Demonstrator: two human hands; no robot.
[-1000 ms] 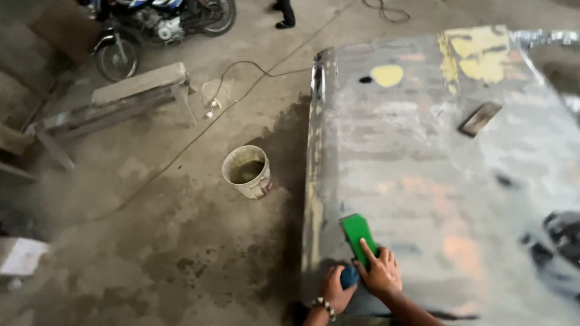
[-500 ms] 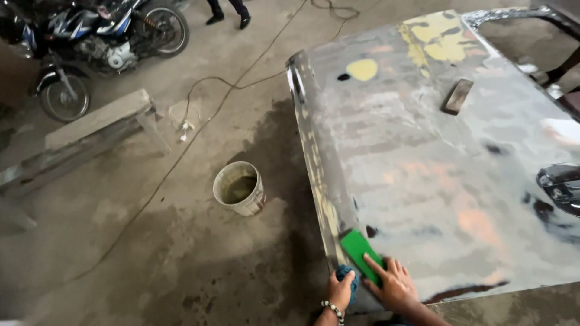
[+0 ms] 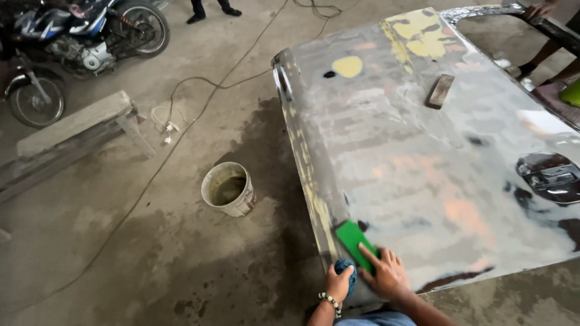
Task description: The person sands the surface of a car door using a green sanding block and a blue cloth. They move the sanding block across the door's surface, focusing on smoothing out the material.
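Green sanding block [image 3: 352,239] flat on wet panel [image 3: 423,175]

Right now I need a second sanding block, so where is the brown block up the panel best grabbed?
Grip the brown block across its long sides, coming from above. It lies flat and free on the bare metal panel, apart from both hands, so probably only its top and edges are open.

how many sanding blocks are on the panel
2. A green block lies under the right hand at the near edge of the metal panel; a dark block lies loose near its far end.
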